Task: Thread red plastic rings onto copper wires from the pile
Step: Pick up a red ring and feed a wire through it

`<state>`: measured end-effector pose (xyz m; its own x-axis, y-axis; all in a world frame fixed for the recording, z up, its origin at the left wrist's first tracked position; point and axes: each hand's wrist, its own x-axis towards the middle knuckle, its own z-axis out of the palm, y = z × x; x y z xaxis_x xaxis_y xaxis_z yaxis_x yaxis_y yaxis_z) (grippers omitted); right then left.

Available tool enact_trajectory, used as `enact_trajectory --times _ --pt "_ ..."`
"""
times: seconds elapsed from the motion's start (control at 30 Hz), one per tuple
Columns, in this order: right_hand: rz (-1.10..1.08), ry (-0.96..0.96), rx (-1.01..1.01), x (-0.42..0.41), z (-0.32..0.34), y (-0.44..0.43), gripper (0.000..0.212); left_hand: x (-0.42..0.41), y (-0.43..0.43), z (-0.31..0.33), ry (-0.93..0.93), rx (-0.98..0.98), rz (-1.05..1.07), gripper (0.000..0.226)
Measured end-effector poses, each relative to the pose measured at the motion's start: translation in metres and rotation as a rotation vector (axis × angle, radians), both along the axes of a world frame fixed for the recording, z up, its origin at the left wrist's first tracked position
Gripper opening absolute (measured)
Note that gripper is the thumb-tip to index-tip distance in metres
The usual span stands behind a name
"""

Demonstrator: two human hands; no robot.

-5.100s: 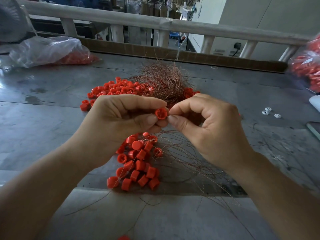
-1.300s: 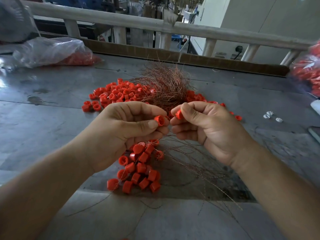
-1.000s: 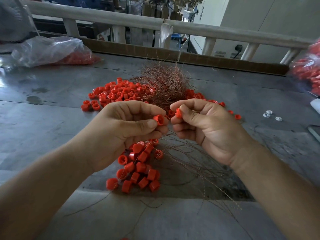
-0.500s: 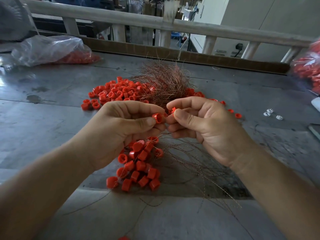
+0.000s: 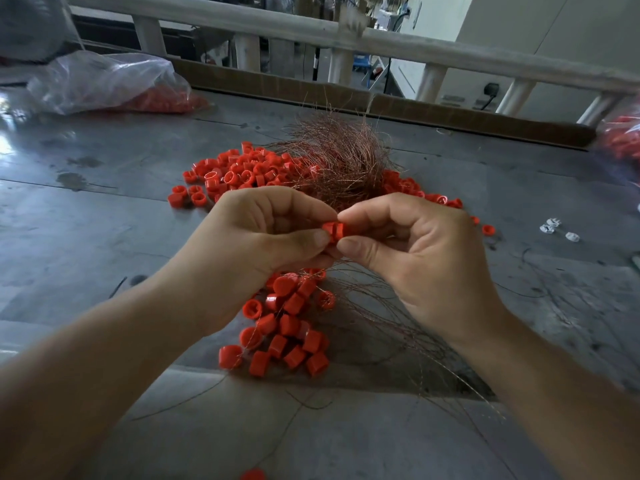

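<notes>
My left hand (image 5: 256,251) and my right hand (image 5: 412,258) meet fingertip to fingertip above the table, both pinching red plastic rings (image 5: 334,231) held side by side between them. Behind the hands lies a loose pile of red rings (image 5: 242,173) with a tangled bunch of copper wires (image 5: 343,161) on top of it. Below the hands a cluster of threaded rings (image 5: 287,327) rests on the table, and thin copper wires (image 5: 398,327) trail from it toward the right.
The grey metal table (image 5: 86,237) has a clear plastic bag (image 5: 104,81) with red rings at the back left and another bag of red rings (image 5: 623,140) at the right edge. Small white parts (image 5: 557,230) lie at right. A wooden rail (image 5: 346,34) runs along the back.
My right hand has brought its ring left against the ring in my left hand; the two hands were slightly apart a second ago and now touch.
</notes>
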<state>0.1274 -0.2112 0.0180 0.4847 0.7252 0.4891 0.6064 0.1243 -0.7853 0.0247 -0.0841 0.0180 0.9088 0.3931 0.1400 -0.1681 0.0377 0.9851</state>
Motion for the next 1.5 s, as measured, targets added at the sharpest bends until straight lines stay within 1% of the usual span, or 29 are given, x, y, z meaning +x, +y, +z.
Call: enact_trajectory --times 0.23,0.33,0.47,0.53,0.7,0.8,0.93,1.03,1.17,1.27,1.43,1.5 --pt "-0.073 -0.149 0.008 -0.0022 -0.002 -0.001 0.028 0.0003 -0.0011 -0.0035 0.004 0.095 0.049 0.018" --pt "-0.078 -0.17 0.009 -0.0015 -0.0024 -0.0015 0.029 0.0004 -0.0012 -0.0045 0.005 0.111 0.05 0.018" --pt "-0.08 -0.166 0.003 0.0011 -0.003 -0.0017 0.029 0.0012 -0.0024 -0.0042 0.009 0.126 0.019 0.023" --pt "-0.072 -0.178 0.004 0.0015 -0.002 -0.0024 0.03 0.0006 -0.0024 -0.0039 0.001 0.133 0.008 0.022" --pt "-0.067 -0.324 0.012 0.0007 0.0019 -0.0058 0.022 -0.0005 -0.0028 -0.0034 -0.009 0.093 -0.032 0.023" --pt "-0.076 -0.4 0.006 0.0026 -0.0004 -0.0052 0.02 0.0 -0.0038 -0.0042 -0.008 0.153 -0.01 0.022" --pt "-0.087 -0.452 -0.006 0.0028 -0.0033 -0.0048 0.018 -0.0007 -0.006 -0.0043 -0.01 0.243 0.035 0.019" --pt "-0.091 -0.426 -0.017 0.0022 -0.0037 -0.0047 0.017 -0.0012 -0.006 -0.0051 -0.01 0.285 0.059 0.019" --pt "-0.075 -0.286 0.0 0.0025 -0.002 -0.0051 0.02 -0.0009 -0.003 -0.0063 -0.018 0.107 -0.01 0.023" --pt "-0.077 -0.282 0.022 0.0004 -0.0014 -0.006 0.02 -0.0011 -0.0023 -0.0062 -0.022 0.057 -0.033 0.024" --pt "-0.091 -0.292 0.021 -0.0007 -0.0042 -0.0051 0.019 -0.0011 -0.0027 -0.007 -0.014 0.119 -0.012 0.023" --pt "-0.095 -0.292 0.027 -0.0013 -0.0044 -0.0054 0.019 -0.0016 -0.0032 -0.0066 -0.003 0.081 -0.028 0.022"
